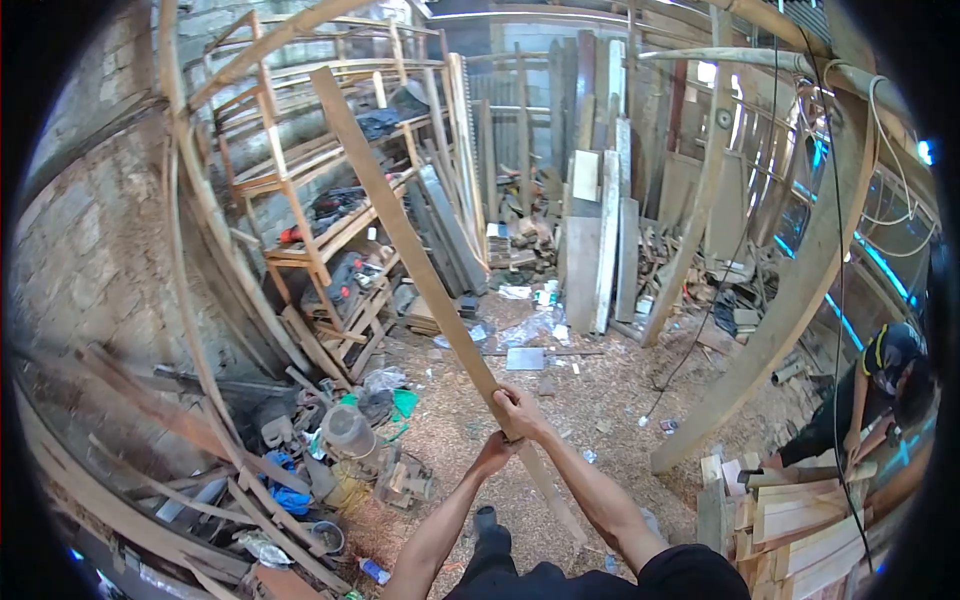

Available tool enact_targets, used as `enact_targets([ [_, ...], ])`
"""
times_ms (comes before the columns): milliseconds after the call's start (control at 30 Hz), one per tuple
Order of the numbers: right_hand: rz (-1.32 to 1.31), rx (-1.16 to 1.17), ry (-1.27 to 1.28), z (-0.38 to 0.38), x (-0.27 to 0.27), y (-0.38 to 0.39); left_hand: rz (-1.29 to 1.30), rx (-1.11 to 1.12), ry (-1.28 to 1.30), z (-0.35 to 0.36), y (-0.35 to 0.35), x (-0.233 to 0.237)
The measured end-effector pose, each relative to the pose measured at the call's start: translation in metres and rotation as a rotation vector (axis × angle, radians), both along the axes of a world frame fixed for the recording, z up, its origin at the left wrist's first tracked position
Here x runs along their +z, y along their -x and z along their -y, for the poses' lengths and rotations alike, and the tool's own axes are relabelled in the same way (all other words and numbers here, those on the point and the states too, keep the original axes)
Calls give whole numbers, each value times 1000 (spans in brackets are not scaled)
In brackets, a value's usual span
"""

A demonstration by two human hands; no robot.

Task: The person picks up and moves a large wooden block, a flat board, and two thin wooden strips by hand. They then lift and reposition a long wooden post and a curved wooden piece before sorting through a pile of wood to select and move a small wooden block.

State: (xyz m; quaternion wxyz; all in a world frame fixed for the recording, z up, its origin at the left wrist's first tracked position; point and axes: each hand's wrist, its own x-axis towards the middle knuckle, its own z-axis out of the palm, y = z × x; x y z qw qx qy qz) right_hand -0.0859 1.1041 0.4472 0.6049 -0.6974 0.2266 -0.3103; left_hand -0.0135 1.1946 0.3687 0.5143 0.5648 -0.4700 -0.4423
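A long, flat wooden plank (pixel 415 250) slants across the middle of the view, its far end up at the left and its near end low by my legs. My left hand (pixel 495 455) is closed around the plank from the left side, low on its length. Just above it, my right hand (pixel 522 412) grips the same plank from the right. The two hands are close together, and some of the fingers are hidden behind the wood.
Wooden shelves (pixel 300 220) with tools stand at the back left. Boards (pixel 595 240) lean upright at the back. A bucket (pixel 348 432) and scrap lie left on shavings. A slanted post (pixel 770 340) rises right, near a crouching person (pixel 880 385) by stacked wood pieces (pixel 810 520).
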Motion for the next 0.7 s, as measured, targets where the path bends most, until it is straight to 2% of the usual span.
enact_targets([
  [100,-91,-82,91,43,14,-4,89,-157,19,54,-20,-2],
  [133,-111,-65,8,56,24,-7,82,-173,14,69,-25,-5],
  [200,-36,-165,97,93,18,-24,37,-167,78,108,-37,0],
  [300,-67,-262,184,136,30,-39,-24,-197,117,159,-56,6],
  [333,-53,-233,117,145,42,-42,1,-216,138,178,-64,0],
  [400,-49,-273,173,181,36,-51,11,-227,106,211,-73,-5],
  [567,-26,-275,129,239,49,-64,104,-234,134,270,-91,21],
  [667,-34,-282,100,277,51,-73,50,-259,156,323,-103,-4],
  [700,-29,-286,120,295,49,-79,55,-260,162,338,-108,1],
])
